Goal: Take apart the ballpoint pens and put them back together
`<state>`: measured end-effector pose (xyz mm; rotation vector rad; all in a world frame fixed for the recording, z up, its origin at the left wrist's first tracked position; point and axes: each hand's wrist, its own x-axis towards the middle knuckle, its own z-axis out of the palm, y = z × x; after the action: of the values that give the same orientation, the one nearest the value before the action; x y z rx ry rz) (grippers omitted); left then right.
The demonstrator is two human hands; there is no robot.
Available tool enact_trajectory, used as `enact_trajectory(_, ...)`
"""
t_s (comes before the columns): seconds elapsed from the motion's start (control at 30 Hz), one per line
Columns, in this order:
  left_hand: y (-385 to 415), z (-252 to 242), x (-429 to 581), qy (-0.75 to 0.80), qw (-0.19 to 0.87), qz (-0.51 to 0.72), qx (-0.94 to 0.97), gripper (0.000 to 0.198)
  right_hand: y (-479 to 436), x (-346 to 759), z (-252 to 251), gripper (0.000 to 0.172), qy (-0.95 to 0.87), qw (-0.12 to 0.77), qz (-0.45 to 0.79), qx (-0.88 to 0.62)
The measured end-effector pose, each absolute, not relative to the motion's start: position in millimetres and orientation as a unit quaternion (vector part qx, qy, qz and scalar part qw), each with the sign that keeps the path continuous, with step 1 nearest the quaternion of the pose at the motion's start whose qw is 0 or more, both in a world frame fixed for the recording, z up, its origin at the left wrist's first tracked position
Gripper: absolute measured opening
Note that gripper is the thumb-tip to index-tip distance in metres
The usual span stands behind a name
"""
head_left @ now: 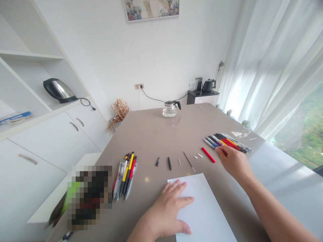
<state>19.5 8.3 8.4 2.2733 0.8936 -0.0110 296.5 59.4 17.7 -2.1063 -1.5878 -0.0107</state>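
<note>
Well, from the head camera, the right hand is out over the table with its fingers curled, their tips at the near end of the row of pens. Whether a pen is already pinched between thumb and finger I cannot tell, since the back of the hand hides the fingertips. The left hand lies flat with its fingers spread on the sheet of paper, pressing it down and holding nothing.

My judgement is that a clean pick here means taking one pen by its near end with thumb and forefinger and lifting it straight up. The pens lie side by side and touching, so a sideways drag would roll the neighbours. The flat left palm is well placed to keep the sheet from sliding.

The row just beyond the right fingertips is a tight fan of slim pens in black, blue, red, yellow and grey, all pointing the same way. Just to the left of those fingertips a red barrel lies alone. Further left of it are two white bits, a thin refill and a black tip, spaced apart in a line beyond the sheet's far edge. Well to the left of the flat hand is a second bundle of pens with yellow, red and black bodies.
</note>
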Motion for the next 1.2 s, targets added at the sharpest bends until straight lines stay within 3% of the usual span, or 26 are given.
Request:
enact_trajectory(0.1, 8, 10, 20, 0.344, 0.341, -0.003, 0.875, 0.073, 69, 312, 1, 0.033, -0.578, 0.160, 0.054, -0.798)
enact_trajectory(0.2, 7, 11, 20, 0.342, 0.338, 0.002, 0.877, 0.073, 74, 313, -15, 0.034, -0.579, 0.124, 0.091, -0.800)
enact_trajectory(1.2, 7, 12, 21, 0.341, 0.334, 0.000, 0.879, 0.068, 77, 311, -25, 0.027, -0.582, 0.102, 0.116, -0.798)
